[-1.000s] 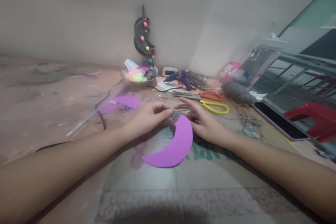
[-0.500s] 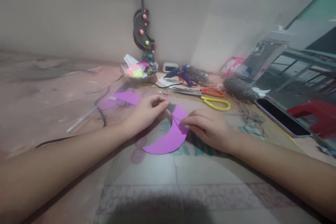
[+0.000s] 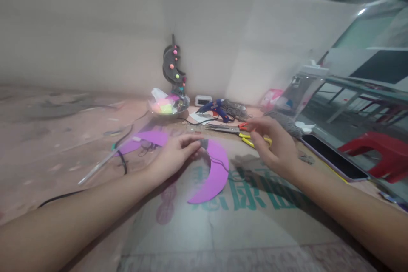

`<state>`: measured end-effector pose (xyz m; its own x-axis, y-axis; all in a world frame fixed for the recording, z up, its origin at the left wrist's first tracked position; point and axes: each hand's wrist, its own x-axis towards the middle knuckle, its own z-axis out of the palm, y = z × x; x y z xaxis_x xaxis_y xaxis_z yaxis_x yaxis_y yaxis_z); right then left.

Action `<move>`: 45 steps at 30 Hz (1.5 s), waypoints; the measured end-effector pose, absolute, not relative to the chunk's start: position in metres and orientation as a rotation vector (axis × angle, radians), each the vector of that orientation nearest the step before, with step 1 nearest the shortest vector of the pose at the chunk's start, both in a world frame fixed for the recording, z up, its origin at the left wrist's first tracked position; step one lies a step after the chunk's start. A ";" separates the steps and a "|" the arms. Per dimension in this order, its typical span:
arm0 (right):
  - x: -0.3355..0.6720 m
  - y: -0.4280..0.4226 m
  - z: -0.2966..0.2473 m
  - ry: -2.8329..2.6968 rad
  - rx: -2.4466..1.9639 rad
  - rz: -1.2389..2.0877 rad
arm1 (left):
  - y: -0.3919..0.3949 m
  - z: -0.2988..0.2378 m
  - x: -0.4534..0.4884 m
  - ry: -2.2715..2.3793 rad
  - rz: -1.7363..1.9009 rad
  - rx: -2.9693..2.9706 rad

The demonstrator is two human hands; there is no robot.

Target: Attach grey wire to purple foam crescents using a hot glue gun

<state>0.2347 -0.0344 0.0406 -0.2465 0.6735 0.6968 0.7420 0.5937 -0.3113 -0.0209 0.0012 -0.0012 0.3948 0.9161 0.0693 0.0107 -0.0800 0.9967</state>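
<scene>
A purple foam crescent (image 3: 217,175) lies on printed cardboard (image 3: 255,208) in front of me. My left hand (image 3: 174,157) pinches the crescent's upper tip, where grey yarn is wound round it. A thin grey strand (image 3: 219,162) crosses the crescent toward the right. Raised above the cardboard to the crescent's right, my right hand (image 3: 277,146) has thumb and fingers pinched together, apparently on that strand. It hovers in front of the scissors (image 3: 223,128) with orange and yellow handles.
At the back stand a bowl of bright pom-poms (image 3: 167,108), a dark decorated crescent (image 3: 174,66), a blue glue gun (image 3: 215,108) and a grey yarn ball (image 3: 288,121). A phone (image 3: 331,157) lies to the right, and another purple foam piece (image 3: 146,138) and cables to the left.
My right hand has lifted off the crescent and moved up and to the right, toward the scissors. The left hand keeps its pinch on the tip. The view has tilted upward.
</scene>
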 end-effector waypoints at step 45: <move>0.216 0.119 0.046 -1.758 -1.605 0.525 | 0.005 -0.009 -0.018 0.912 0.929 1.556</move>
<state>0.2156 0.1187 0.0456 0.0015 0.9762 0.2166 0.6978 0.1542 -0.6995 -0.0182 0.0052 -0.0094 0.4064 0.9078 0.1032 0.0866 -0.1507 0.9848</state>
